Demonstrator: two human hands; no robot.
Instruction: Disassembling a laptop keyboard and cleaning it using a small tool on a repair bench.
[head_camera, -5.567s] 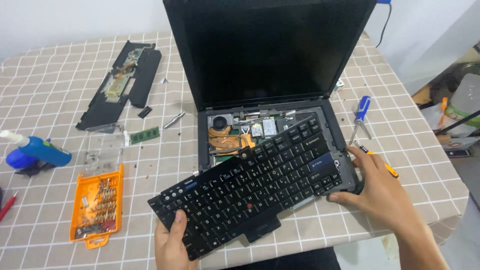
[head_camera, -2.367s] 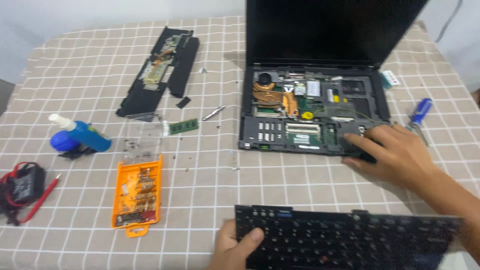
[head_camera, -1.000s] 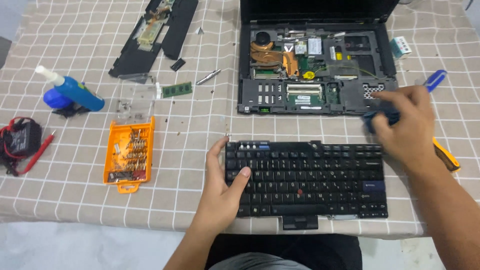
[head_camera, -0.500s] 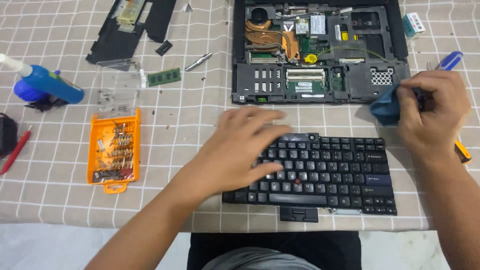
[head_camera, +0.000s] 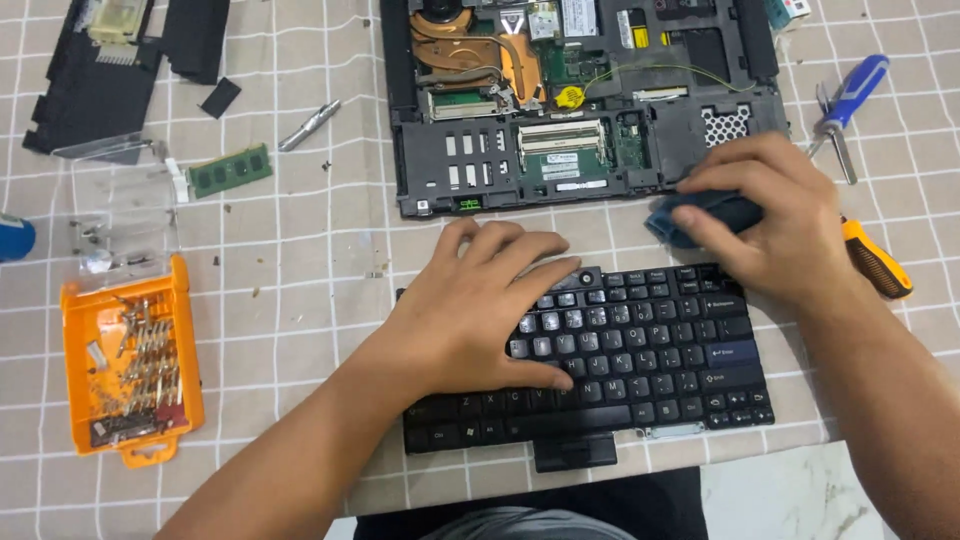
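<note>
Black keyboard (head_camera: 640, 350) lies lengthwise left to right; left hand (head_camera: 480, 310) presses flat on it, fingers spread, while right hand (head_camera: 770, 215) just above its right end clamps a blue cloth (head_camera: 665, 222).

A table (head_camera: 300, 300) covered by a checked cloth is seen. A detached black keyboard (head_camera: 640, 360) is laid beneath the left fingers (head_camera: 520, 260), an opened laptop base (head_camera: 580, 100) just beyond them, an orange bit case (head_camera: 130, 360) well apart.
</note>
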